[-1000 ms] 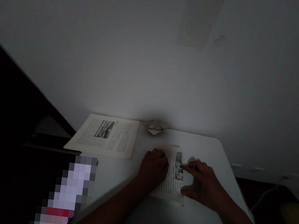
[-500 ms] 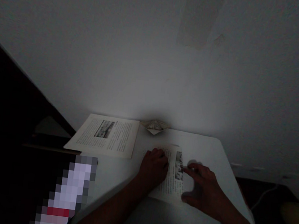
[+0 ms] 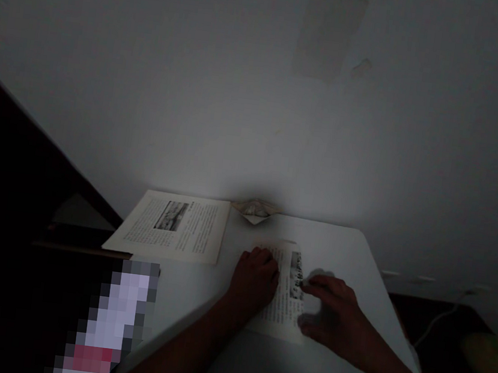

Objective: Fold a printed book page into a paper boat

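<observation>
A printed page (image 3: 284, 303), folded into a narrow strip, lies on the white table (image 3: 341, 246). My left hand (image 3: 254, 281) rests on the strip's left half with its fingers curled down against the paper. My right hand (image 3: 331, 317) lies at the strip's right edge, its fingers stretched out and the index tip pressing on the fold by a small photo. A small folded paper boat (image 3: 255, 209) sits at the table's back edge by the wall. The light is dim.
An open book (image 3: 175, 227) with text and a photo lies at the table's back left. A pixelated patch (image 3: 112, 321) covers something at the lower left. Dark furniture (image 3: 10, 211) stands left. A cable (image 3: 437, 318) trails on the floor to the right.
My right hand has slid a little down and toward me along the strip's right edge. My left hand has stayed put on the paper.
</observation>
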The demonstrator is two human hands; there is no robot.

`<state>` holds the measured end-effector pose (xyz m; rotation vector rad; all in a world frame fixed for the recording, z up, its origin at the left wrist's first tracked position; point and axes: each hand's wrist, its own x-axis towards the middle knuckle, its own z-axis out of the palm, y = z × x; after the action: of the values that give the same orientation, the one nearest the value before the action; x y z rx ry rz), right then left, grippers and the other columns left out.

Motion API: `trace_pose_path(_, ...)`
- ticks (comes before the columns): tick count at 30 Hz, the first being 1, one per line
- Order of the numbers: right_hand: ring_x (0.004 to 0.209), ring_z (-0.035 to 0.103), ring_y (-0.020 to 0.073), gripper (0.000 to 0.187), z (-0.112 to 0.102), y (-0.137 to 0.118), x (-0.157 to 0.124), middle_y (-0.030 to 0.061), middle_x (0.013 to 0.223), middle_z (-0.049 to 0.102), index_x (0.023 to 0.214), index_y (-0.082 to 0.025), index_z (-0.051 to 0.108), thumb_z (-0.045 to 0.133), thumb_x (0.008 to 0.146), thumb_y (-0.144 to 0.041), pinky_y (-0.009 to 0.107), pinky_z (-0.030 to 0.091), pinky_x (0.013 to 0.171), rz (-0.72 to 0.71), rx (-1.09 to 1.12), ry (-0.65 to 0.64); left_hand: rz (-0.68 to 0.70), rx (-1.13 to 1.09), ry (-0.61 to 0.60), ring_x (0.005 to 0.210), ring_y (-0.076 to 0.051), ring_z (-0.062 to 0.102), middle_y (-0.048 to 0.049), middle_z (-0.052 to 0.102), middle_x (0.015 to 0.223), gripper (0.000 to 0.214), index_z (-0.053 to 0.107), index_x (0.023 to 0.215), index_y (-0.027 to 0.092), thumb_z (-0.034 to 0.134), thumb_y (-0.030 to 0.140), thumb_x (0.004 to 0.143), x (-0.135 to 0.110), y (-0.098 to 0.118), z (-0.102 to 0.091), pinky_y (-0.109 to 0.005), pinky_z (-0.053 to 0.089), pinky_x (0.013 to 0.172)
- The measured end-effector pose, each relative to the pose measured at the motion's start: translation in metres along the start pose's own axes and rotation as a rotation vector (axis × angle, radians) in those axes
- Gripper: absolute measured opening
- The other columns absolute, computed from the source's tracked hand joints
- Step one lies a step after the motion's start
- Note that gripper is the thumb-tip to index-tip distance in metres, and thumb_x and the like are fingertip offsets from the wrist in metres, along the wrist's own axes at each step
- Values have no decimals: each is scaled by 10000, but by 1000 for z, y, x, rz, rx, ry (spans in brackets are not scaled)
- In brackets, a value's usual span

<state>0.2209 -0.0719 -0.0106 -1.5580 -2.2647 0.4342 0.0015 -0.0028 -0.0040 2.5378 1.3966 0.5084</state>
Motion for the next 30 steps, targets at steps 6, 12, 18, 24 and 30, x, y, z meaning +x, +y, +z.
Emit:
trace_pose_path(6, 1053, 537, 268, 272, 14, 2, 10, 64, 1070, 598, 1043, -306, 649, 580, 815, -436, 460, 423, 903, 9, -35, 181, -6, 55, 39, 926, -222, 492, -64, 569, 939, 114, 580, 821, 178, 490, 241, 849, -2, 3, 4, -371, 392, 791)
trace_pose_path(12, 1086, 516, 274, 377, 13, 6, 15, 63, 1143, 573, 1142, -310, 603, 592, 795, -459, 450, 416, 901, 2, -70, 136, 5, 147, 55, 956, -251, 471, -91, 541, 1011, 146, 550, 943, 173, 461, 250, 856, -5, 9, 8, -407, 386, 813)
trace_pose_path(18, 1155, 468, 285, 447, 10, 13, 20, 55, 1225, 525, 1177, -351, 578, 619, 759, -505, 460, 376, 934, 18, -104, 90, 14, 181, 45, 957, -255, 465, -97, 530, 1033, 157, 536, 966, 169, 448, 238, 855, -5, 9, 9, -410, 385, 817)
trace_pose_path(24, 1194, 434, 297, 512, 4, 11, 25, 56, 1292, 491, 1210, -366, 553, 630, 733, -537, 474, 347, 949, 51, -116, 57, 16, 184, 52, 954, -250, 464, -102, 526, 1032, 143, 536, 951, 168, 456, 229, 850, -6, 9, 9, -407, 384, 817)
trace_pose_path(30, 1242, 381, 312, 630, 0, 16, 34, 43, 1363, 438, 1245, -388, 522, 672, 661, -571, 495, 319, 974, 54, -130, 22, 17, 187, 45, 944, -253, 465, -97, 526, 1025, 135, 533, 943, 171, 459, 234, 849, -6, 9, 9, -413, 387, 810)
